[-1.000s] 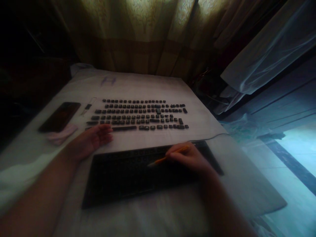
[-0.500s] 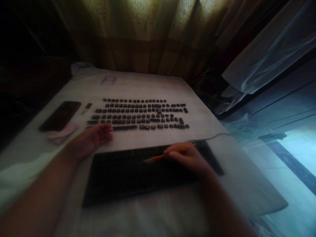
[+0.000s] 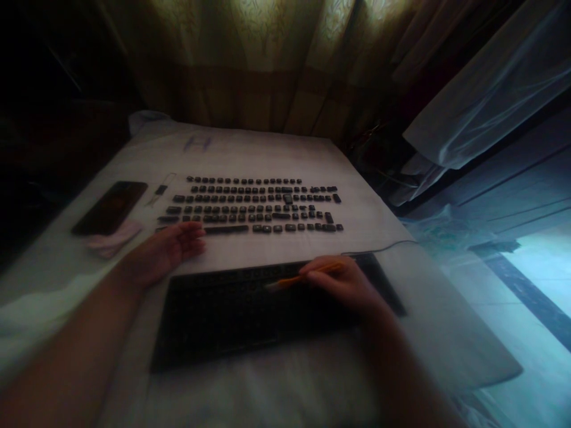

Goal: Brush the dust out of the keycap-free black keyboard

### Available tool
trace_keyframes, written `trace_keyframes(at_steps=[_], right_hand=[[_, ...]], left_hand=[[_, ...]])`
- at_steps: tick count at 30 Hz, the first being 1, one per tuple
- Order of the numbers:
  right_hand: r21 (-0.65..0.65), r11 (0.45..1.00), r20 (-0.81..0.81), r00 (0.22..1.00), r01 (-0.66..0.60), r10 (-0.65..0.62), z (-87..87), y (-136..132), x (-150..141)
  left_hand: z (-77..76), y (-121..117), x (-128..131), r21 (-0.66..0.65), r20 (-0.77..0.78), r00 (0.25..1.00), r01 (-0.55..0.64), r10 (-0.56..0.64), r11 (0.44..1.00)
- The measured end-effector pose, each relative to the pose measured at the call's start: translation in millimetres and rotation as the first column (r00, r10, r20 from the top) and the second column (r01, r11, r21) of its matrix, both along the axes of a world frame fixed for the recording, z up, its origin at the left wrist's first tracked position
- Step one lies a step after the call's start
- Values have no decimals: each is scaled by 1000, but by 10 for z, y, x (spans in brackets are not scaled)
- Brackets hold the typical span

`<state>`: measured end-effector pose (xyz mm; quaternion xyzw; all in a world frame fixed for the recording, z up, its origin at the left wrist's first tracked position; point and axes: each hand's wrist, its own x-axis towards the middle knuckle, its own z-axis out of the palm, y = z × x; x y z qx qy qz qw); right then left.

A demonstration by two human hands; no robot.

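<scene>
A black keyboard base (image 3: 232,321) with its keys off lies slightly askew on the white-covered table. My right hand (image 3: 341,282) pinches an orange-handled brush (image 3: 289,281) above its right half, and the pale bristles point left, at or just over the key area; contact is hard to tell. Beyond the base's upper left corner rests my left hand (image 3: 167,249), palm partly up, fingers loosely apart and holding nothing. Behind it, loose black keycaps (image 3: 250,209) are laid out in several rows. The long spacebar (image 3: 226,229) lies right by my left fingertips.
At the left are a dark phone (image 3: 111,208), a pink cloth (image 3: 115,239) and a small tool with a wire loop (image 3: 161,189). A cable (image 3: 383,246) runs from the keyboard's back toward the right table edge. Patterned curtains (image 3: 267,89) hang behind the table.
The brush tip has shifted slightly right over the keyboard base, with my right hand barely moved. My left hand stays in place.
</scene>
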<state>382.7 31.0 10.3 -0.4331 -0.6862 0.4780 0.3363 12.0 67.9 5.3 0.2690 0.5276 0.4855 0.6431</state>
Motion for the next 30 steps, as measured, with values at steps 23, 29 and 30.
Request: trace_keyframes(at_steps=[23, 29, 30], right_hand=[[-44, 990, -88, 987, -137, 132, -9, -6, -39], [-74, 989, -123, 985, -129, 120, -27, -18, -51], [-83, 989, -134, 985, -121, 109, -22, -22, -53]], left_hand=[[10, -1, 20, -3, -2, 1000, -4, 4, 1000], [33, -6, 52, -35, 16, 999, -39, 40, 999], [38, -6, 54, -39, 17, 999, -42, 42, 998]])
